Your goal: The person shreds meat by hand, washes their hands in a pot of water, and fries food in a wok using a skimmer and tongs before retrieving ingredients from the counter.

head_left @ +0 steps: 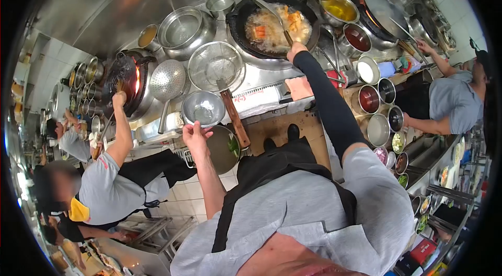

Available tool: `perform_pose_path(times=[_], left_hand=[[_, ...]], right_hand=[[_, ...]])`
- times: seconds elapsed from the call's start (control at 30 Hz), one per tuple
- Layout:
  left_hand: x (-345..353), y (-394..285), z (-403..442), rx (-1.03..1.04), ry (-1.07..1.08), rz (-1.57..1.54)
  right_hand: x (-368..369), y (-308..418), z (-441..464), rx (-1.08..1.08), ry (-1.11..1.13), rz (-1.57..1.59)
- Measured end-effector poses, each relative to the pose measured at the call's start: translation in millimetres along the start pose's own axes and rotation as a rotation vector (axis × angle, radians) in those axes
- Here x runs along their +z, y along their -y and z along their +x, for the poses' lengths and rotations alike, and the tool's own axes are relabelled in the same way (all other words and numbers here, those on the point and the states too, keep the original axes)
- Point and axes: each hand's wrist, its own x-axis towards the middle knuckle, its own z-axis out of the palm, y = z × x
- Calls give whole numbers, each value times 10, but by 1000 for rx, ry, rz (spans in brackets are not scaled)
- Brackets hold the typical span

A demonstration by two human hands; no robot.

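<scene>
In a crowded kitchen, a person in a grey shirt (285, 200) and a black apron (287, 158) stands at a stainless-steel cooking table (259, 73).

The right grip (296, 51), a bare hand below a long black sleeve (327, 98), is closed round the near end of a long-handled metal spatula (271, 9). The spatula slants across a wide, round black wok (239, 27), its head towards the far rim. The long handle probably serves to hold the fingers back from the pale, bubbling liquid (266, 45) and the orange pieces of food (260, 31) inside.

The left grip (197, 137) is partly curled, thumb and fingertips at the near rim of a small, shiny round metal bowl (204, 106), likely held by its edge so its mouth faces up. The curved view makes it hard to tell whether the bowl is lifted or partly resting.

Just beyond the bowl lies a round wire-mesh strainer (215, 64), its brown wooden handle (235, 119) pointing towards the person, presumably for easy reach. A perforated metal ladle (167, 78) lies to its left. Right of the wok stands a steel bowl of yellow liquid (339, 8), seemingly placed for quick access.
</scene>
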Motion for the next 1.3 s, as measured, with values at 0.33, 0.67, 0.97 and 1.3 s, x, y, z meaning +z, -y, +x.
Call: perform_pose_path(times=[0.33, 0.67, 0.97, 1.3], left_hand=[[235, 33, 95, -18, 81, -7], [329, -42, 80, -14, 83, 43], [257, -42, 19, 0, 88, 64], [113, 70, -91, -22, 74, 50]], right_hand=[[-792, -442, -906, -55, 147, 143], [-1226, -286, -1765, -306, 110, 193], [-180, -314, -1325, -216, -13, 30], [234, -146, -561, 38, -284, 298]])
